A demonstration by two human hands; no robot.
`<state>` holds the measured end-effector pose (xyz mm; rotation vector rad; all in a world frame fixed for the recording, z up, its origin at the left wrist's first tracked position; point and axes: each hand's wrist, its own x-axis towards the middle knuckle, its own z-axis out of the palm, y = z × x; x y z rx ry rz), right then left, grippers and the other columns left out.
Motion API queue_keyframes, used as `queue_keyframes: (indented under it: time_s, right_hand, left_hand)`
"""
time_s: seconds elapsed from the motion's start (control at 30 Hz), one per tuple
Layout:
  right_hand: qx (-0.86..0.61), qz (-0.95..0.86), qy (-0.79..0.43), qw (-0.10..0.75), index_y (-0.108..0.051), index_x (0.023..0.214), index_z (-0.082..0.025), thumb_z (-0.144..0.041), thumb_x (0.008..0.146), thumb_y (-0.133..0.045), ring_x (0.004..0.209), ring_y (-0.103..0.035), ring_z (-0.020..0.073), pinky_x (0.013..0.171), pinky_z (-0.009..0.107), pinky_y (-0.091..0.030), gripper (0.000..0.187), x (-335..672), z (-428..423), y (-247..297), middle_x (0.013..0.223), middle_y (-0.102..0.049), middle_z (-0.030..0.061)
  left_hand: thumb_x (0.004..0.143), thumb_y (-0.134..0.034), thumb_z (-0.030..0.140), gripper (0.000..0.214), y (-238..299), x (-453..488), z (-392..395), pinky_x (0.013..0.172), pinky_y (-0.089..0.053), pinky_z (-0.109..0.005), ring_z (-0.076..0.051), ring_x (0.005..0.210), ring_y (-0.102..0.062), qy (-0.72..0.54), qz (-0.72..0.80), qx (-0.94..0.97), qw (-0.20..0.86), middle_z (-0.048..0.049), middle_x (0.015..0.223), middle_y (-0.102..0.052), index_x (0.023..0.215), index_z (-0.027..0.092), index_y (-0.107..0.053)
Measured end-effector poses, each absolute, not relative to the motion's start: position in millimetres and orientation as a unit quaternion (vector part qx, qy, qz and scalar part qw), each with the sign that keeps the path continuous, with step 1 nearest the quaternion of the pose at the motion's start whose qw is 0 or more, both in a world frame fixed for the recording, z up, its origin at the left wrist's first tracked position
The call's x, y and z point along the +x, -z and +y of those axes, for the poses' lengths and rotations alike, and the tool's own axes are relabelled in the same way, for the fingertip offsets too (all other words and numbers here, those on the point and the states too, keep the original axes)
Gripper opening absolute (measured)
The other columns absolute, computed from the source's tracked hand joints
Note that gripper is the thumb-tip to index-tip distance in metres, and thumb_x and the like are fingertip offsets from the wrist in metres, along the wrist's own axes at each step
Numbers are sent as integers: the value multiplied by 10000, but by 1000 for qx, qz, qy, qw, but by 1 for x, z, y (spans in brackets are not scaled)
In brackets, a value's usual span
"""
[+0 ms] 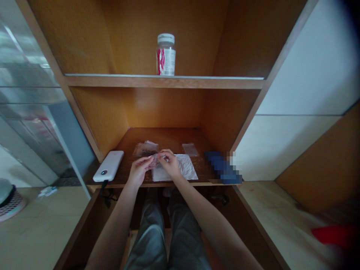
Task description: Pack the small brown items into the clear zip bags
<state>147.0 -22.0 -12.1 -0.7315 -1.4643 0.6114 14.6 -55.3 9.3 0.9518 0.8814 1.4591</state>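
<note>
My left hand (140,168) and my right hand (170,164) meet over the lower shelf, fingers pinched on a small clear plastic bag (154,161) held between them. What the bag contains is too small to make out. Beneath the hands lies a crinkled white sheet (187,167), partly covered by my right hand and forearm. Behind my left hand is a loose pile of small clear bags (146,148), with something dark among them. One more clear zip bag (190,149) lies flat behind the white sheet.
A white power bank (109,167) with a black cable sits at the shelf's left front. At the right front lies a dark blue object (223,167), partly pixelated. A white-capped bottle (165,55) stands on the upper shelf (165,81). Cabinet sides rise left and right.
</note>
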Motion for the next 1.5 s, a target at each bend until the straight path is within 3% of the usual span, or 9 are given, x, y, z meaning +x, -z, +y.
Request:
queue_keyframes:
  time_s: [0.67, 0.9, 1.03, 1.23, 1.43, 1.5]
  right_hand:
    - [-335, -604, -277, 668, -642, 761, -201, -290, 785, -510, 797, -554, 155, 699, 281, -444, 161, 148, -19, 14, 821, -595, 45]
    - [-353, -588, -282, 671, -675, 814, -214, -342, 793, -511, 775, -556, 156, 695, 290, -445, 209, 148, -22, 12, 815, -620, 43]
    - [-364, -569, -267, 687, -669, 788, -206, -374, 813, -478, 766, -557, 157, 727, 305, -446, 256, 150, -25, 9, 786, -620, 38]
    - [-345, -534, -291, 714, -558, 997, -191, -357, 793, -514, 853, -578, 159, 778, 309, -458, 267, 146, -26, 7, 931, -614, 63]
    - [-332, -596, -303, 665, -613, 769, -193, -302, 787, -505, 828, -602, 171, 799, 316, -453, 155, 147, -26, 11, 825, -657, 42]
    - [-329, -613, -301, 652, -639, 774, -193, -281, 776, -516, 836, -604, 178, 801, 320, -450, 152, 148, -26, 10, 834, -668, 47]
  left_hand:
    - [605, -703, 198, 265, -6, 9, -51, 705, -508, -336, -207, 734, -657, -620, 355, 368, 595, -124, 821, -693, 834, 79, -643]
    - [683, -634, 294, 366, -7, 9, -52, 660, -514, -351, -207, 695, -662, -620, 341, 391, 589, -105, 830, -692, 1009, 137, -584]
    - [676, -640, 292, 324, -5, 9, -52, 668, -515, -348, -208, 683, -662, -589, 353, 425, 589, -100, 813, -694, 957, 133, -613]
    - [665, -666, 284, 317, -5, 11, -54, 727, -505, -356, -229, 787, -655, -569, 371, 453, 577, -114, 874, -688, 939, 130, -624]
    - [665, -675, 267, 383, -6, 11, -54, 741, -505, -356, -208, 760, -658, -596, 360, 430, 574, -105, 893, -682, 1009, 131, -575]
    - [654, -683, 257, 376, -5, 10, -52, 720, -512, -354, -199, 725, -659, -604, 357, 421, 575, -86, 876, -682, 994, 140, -576]
